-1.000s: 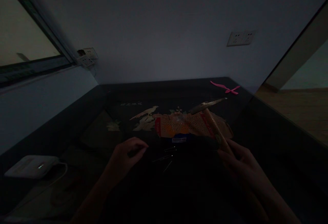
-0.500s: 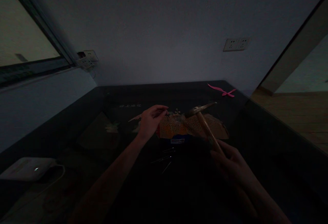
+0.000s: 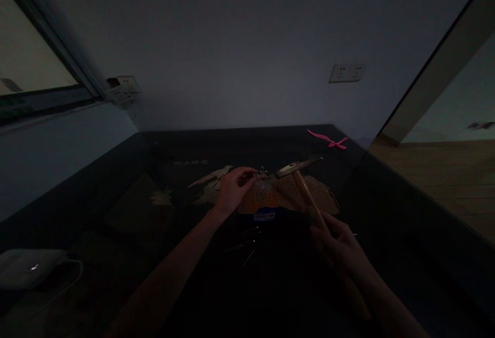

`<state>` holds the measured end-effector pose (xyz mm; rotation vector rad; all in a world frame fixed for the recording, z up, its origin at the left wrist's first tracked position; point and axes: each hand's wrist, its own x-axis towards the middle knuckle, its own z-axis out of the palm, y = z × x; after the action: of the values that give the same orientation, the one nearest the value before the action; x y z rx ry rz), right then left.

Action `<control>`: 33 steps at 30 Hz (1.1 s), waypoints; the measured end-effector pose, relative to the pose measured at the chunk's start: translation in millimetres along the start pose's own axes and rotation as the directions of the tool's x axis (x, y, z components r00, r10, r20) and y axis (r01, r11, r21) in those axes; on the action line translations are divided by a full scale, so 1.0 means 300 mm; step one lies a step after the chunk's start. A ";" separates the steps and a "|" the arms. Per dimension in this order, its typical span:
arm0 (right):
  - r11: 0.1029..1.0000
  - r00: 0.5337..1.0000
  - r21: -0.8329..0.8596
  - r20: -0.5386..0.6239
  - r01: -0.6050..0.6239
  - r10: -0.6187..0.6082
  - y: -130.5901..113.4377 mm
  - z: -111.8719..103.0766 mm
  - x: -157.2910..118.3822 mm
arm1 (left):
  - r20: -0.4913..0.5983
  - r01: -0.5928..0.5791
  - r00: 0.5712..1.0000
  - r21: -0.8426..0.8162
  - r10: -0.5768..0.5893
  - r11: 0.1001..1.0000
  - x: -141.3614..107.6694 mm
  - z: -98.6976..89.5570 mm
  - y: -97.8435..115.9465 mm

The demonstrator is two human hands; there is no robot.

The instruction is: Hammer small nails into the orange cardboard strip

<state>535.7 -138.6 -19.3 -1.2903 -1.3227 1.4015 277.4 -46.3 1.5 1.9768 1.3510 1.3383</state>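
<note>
My right hand (image 3: 340,240) is wrapped round the wooden handle of a hammer (image 3: 307,191). The hammer's metal head is raised to the right of my left hand (image 3: 234,188). Thumb and fingers of my left hand are pinched together at the edge of a brown, hole-dotted sheet (image 3: 309,193); whatever they hold is too small and dark to make out. An orange and blue packet or box (image 3: 265,210) with a white label shows at the sheet's front. Several thin metal pins or nails (image 3: 247,248) lie on the dark table nearer me.
A white device with a cable (image 3: 33,268) lies at the left of the black table (image 3: 185,142). A pink ribbon (image 3: 332,142) is at the back right corner. The wall with sockets (image 3: 347,72) rises behind, and a window (image 3: 31,44) is at the left.
The whole view has shifted a little. My left hand stays pinched near the sheet, and the hammer stays raised in my right hand with little movement.
</note>
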 end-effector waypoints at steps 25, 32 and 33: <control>0.795 0.907 -0.437 0.219 0.420 -0.359 -0.348 0.020 -0.004 | 0.089 0.082 0.992 0.021 -0.084 0.996 -0.005 0.012 -0.032; 0.710 0.933 -0.607 0.271 0.356 -0.236 -0.333 0.069 0.027 | 0.042 0.095 0.994 0.101 -0.099 0.990 -0.008 0.009 -0.044; 0.703 0.936 -0.619 0.255 0.350 -0.242 -0.331 0.070 0.025 | 0.042 0.098 0.994 0.103 -0.102 0.990 -0.009 0.010 -0.045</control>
<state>504.9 -121.5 76.1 -1.3210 -2.1584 0.8255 273.2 -42.0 -11.1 1.9639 1.5010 1.1924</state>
